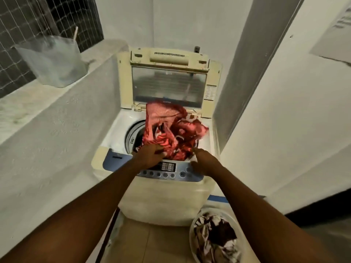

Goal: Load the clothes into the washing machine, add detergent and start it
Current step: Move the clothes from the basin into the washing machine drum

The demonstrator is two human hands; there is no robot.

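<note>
A top-loading washing machine (112,137) stands ahead with its lid (169,84) raised upright. A red patterned cloth (171,128) is bunched over the drum opening, part of it sticking up above the rim. My left hand (150,156) grips the cloth's near edge at the front of the opening. My right hand (203,162) hovers over the control panel (167,171), fingers spread and touching the cloth's lower right edge. A white basin (195,224) on the floor at the lower right holds dark and white clothes (216,236).
A low white wall runs along the left, topped by a ledge with a translucent plastic container (55,61). A white wall and column close in on the right. Tiled floor lies in front of the machine.
</note>
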